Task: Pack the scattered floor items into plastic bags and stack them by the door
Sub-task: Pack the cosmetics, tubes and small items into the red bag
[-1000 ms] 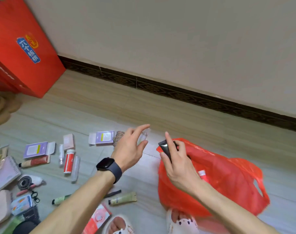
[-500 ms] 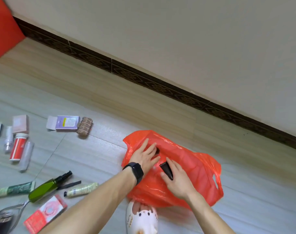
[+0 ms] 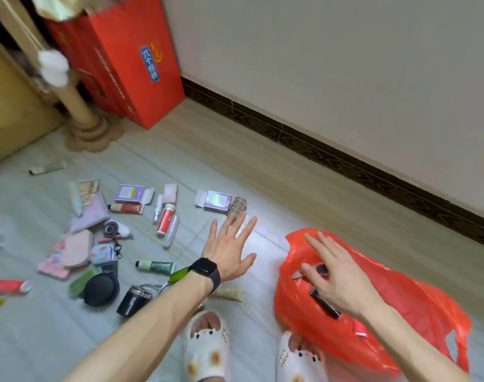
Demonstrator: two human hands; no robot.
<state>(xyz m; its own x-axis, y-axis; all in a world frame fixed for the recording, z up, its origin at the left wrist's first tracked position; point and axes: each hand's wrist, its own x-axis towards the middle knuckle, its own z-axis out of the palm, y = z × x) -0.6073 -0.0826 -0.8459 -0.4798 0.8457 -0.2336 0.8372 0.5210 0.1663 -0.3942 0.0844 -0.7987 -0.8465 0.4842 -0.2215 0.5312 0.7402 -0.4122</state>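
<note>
Red plastic bag [image 3: 400, 312] on the floor [image 3: 263, 175]: thin limp film, light and slippery; likely best taken at the mouth rim or handle loops. Right hand [image 3: 337, 285] lies on it, fingers nearly straight over a dark tube [image 3: 325, 304]. Left hand [image 3: 228, 250] is left of the bag, fingers spread, empty. Small tubes and boxes are scattered further left on smooth tile. Wall and dark skirting [image 3: 345, 164] behind the bag.

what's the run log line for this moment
left hand: open, spread above floor near purple box | right hand: flat on dark tube at red bag mouth | stage: packing unfinished
</note>
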